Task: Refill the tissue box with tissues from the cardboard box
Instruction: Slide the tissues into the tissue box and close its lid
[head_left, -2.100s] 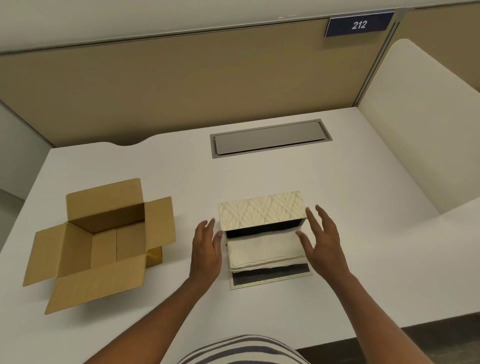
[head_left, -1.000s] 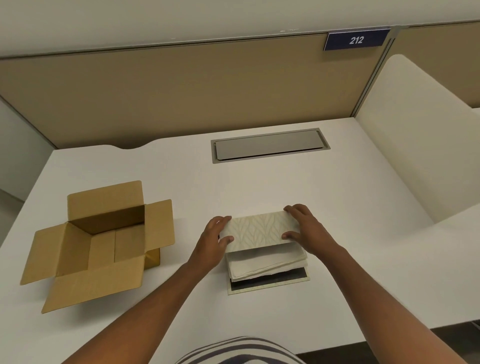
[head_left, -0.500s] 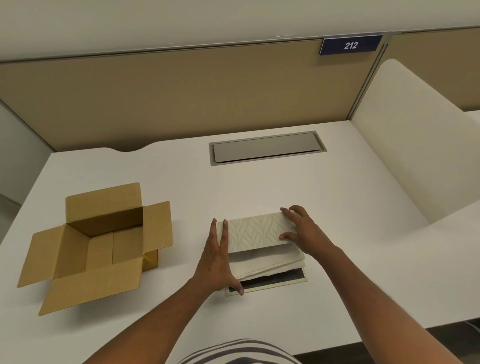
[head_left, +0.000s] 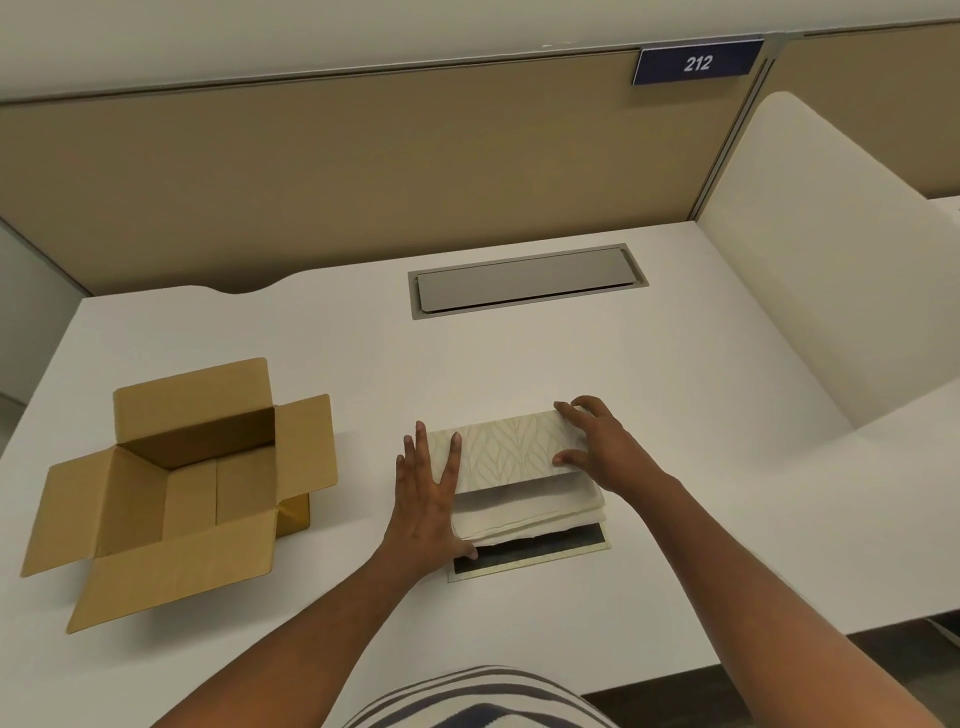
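Note:
The leaf-patterned tissue box (head_left: 511, 451) lies on the white desk in front of me. A stack of cream tissues (head_left: 524, 512) sticks out of its near side, above the box's dark flap (head_left: 530, 556) lying flat on the desk. My left hand (head_left: 428, 499) rests flat, fingers spread, against the left end of the box and the tissues. My right hand (head_left: 597, 449) presses on the box's right end, fingers over its top. The cardboard box (head_left: 176, 488) stands open at the left, and its inside looks empty.
A grey cable hatch (head_left: 524, 280) is set into the desk (head_left: 675, 415) behind the tissue box. A tan partition runs along the back and a cream divider (head_left: 831, 270) rises on the right. The desk's front edge is close to my body.
The patterned box top has tipped down over the tissues. My left hand went from gripping the box's left end to lying flat along its side. My right hand stayed on the right end.

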